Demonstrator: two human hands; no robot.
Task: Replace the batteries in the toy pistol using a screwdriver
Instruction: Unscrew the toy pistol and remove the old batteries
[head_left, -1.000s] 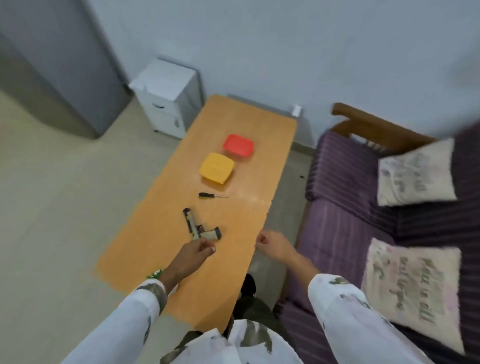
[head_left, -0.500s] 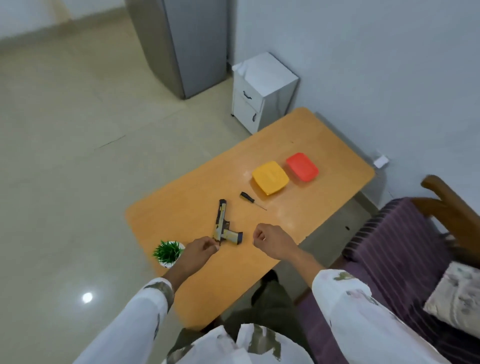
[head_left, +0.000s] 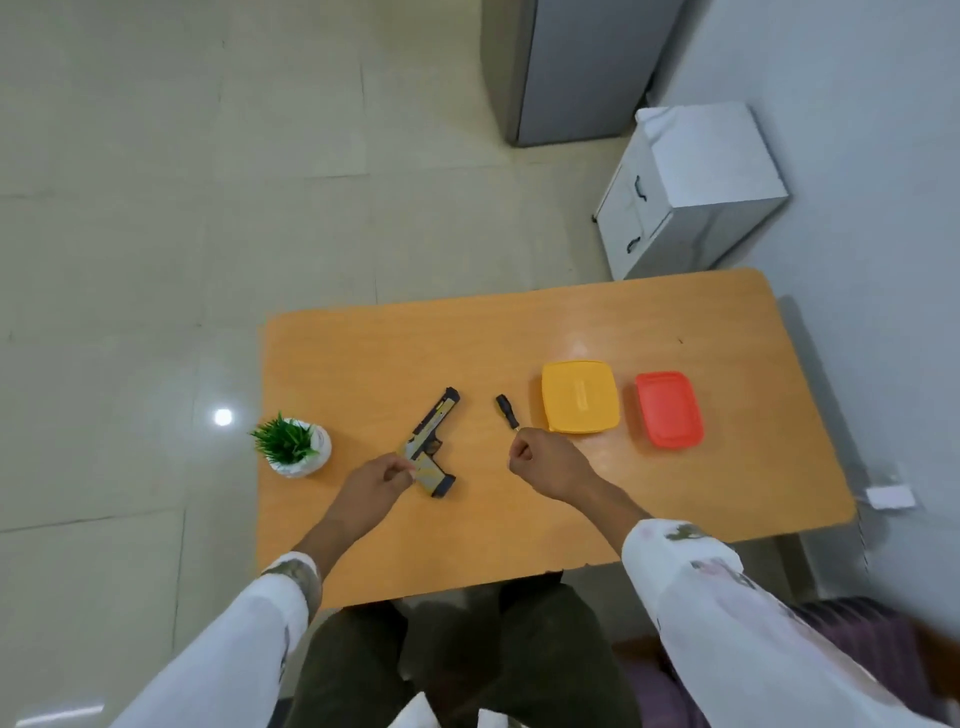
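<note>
The toy pistol, tan with black ends, lies flat on the orange table, its muzzle pointing away from me. My left hand is curled at the pistol's grip, thumb and forefinger pinched on the grip's left edge. A small black-handled screwdriver lies to the right of the pistol. My right hand is a closed fist just below the screwdriver's shaft, covering its tip. I cannot tell whether it touches the tool. No batteries are visible.
A yellow lidded box and a red lidded box sit on the table right of the screwdriver. A small potted plant stands at the table's left edge. A white cabinet and a grey appliance stand beyond the table.
My view has swung left and down, so the table now lies square in front of me. My left hand has closed in on the pistol's grip, and my right fist has moved up to the screwdriver.
</note>
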